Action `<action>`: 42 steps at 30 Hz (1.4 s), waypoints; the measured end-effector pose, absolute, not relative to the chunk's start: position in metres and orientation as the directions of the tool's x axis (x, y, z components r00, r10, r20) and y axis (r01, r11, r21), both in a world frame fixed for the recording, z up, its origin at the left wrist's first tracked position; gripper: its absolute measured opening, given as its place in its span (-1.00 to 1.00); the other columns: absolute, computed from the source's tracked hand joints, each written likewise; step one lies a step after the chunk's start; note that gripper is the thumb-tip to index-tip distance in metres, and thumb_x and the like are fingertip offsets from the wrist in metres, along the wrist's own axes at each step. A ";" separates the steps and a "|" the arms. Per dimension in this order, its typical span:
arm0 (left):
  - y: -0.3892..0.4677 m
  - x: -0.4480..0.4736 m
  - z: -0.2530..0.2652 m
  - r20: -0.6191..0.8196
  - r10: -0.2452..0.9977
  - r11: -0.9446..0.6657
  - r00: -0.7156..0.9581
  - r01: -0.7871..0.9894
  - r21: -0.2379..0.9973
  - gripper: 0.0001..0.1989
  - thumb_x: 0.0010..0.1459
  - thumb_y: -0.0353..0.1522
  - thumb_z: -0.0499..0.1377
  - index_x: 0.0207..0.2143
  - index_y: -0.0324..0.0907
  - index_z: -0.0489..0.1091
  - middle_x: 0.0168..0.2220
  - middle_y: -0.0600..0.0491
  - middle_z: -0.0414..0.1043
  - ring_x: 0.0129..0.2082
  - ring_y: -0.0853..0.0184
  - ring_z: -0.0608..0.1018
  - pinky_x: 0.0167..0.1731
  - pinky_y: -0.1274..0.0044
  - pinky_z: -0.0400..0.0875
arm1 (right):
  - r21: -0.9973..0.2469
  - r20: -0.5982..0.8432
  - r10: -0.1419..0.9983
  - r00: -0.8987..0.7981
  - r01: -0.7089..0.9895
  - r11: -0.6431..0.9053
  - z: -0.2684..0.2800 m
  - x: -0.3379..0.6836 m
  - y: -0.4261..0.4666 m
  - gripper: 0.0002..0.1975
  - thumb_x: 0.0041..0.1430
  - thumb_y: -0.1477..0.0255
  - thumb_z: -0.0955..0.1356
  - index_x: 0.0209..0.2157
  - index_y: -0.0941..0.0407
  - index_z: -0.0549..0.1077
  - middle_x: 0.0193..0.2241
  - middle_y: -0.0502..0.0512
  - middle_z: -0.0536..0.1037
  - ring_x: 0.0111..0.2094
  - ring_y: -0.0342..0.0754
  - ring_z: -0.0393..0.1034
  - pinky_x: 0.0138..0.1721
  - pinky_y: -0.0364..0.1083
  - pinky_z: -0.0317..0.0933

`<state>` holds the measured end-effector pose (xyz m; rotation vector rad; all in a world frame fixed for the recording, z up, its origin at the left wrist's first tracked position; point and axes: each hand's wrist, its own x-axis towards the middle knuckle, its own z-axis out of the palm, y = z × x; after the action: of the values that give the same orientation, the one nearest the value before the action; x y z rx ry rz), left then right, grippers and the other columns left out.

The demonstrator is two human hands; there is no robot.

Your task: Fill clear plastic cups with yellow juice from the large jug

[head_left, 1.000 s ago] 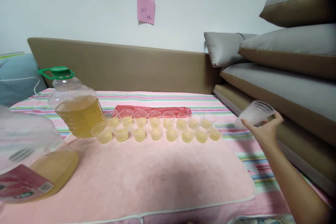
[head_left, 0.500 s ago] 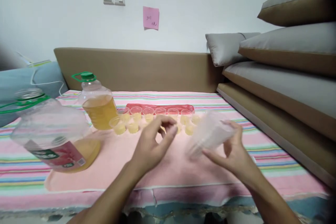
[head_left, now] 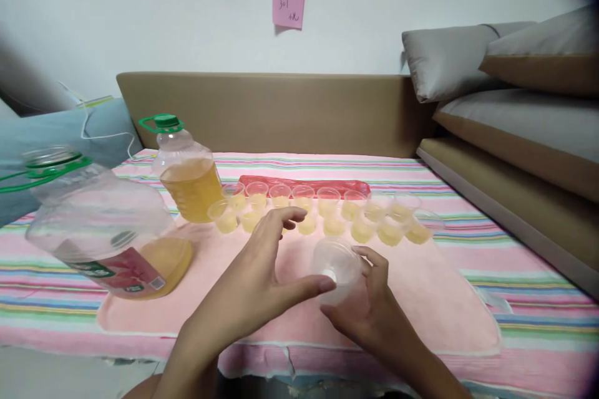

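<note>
My right hand (head_left: 374,299) grips clear plastic cups (head_left: 334,262), apparently nested, with the mouth tipped up toward me. My left hand (head_left: 262,268) is just left of them, thumb and fingers spread with nothing between them; its thumb tip comes near the rim, and contact is unclear. Beyond both hands, two rows of small clear cups (head_left: 362,230) hold pale yellow liquid on a pink mat (head_left: 421,299). My left hand hides part of the front row.
At left stands an uncapped large bottle (head_left: 126,268) with some yellow liquid. Behind it is a green-capped bottle (head_left: 189,184), fuller. A red plastic wrapper (head_left: 349,186) lies behind the cups. A clear flat piece (head_left: 496,300) lies at right, near stacked cushions (head_left: 524,124).
The clear cups in my right hand have moved left and turned mouth-up toward me. My left hand has spread its fingers and its thumb is nearer the cups. The view has shifted.
</note>
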<state>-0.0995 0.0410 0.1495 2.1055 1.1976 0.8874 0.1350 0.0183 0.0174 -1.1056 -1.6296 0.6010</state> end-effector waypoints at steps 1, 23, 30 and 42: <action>0.042 -0.098 0.149 0.250 0.887 -0.436 0.388 0.528 0.729 -0.28 0.21 0.01 0.39 0.28 0.19 0.14 0.32 0.03 0.25 0.30 0.04 0.37 0.24 0.13 0.40 | -0.802 0.477 0.878 -0.050 0.385 0.457 0.018 0.135 0.019 -0.13 0.24 0.11 0.54 0.35 -0.06 0.01 0.23 0.27 0.26 0.19 0.31 0.32 0.19 0.34 0.34; 0.063 -0.099 0.117 0.159 0.814 -0.322 0.558 0.206 0.924 -0.03 -0.04 -0.13 0.59 0.26 0.25 0.06 0.25 0.04 0.25 0.37 0.07 0.28 0.33 0.07 0.18 | -0.779 0.604 0.794 -0.076 0.153 0.608 0.053 0.136 0.018 -0.20 0.36 0.07 0.56 0.38 -0.13 0.08 0.32 0.23 0.20 0.34 0.30 0.14 0.31 0.34 0.11; 0.063 -0.094 0.109 0.146 0.819 -0.303 0.555 0.203 0.931 0.02 -0.09 -0.16 0.61 0.25 0.18 0.03 0.29 -0.02 0.16 0.36 0.04 0.26 0.33 0.07 0.17 | -0.806 0.581 0.810 -0.081 0.075 0.587 0.061 0.130 0.022 -0.21 0.31 0.30 0.57 0.36 -0.11 0.09 0.25 0.20 0.30 0.29 0.23 0.22 0.31 0.27 0.09; 0.063 -0.089 0.096 0.166 0.780 -0.325 0.603 0.164 0.931 -0.12 0.11 -0.20 0.47 0.28 0.14 -0.03 0.28 -0.07 0.12 0.36 0.06 0.27 0.35 0.08 0.18 | -0.793 0.601 0.796 -0.074 0.064 0.606 0.059 0.133 0.023 -0.21 0.30 0.41 0.56 0.36 -0.10 0.11 0.24 0.16 0.32 0.29 0.17 0.22 0.33 0.16 0.03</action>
<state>-0.0893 0.0634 0.0964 1.8239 0.7648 0.7672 0.1327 0.0229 0.0595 -0.7482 -1.5446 0.7077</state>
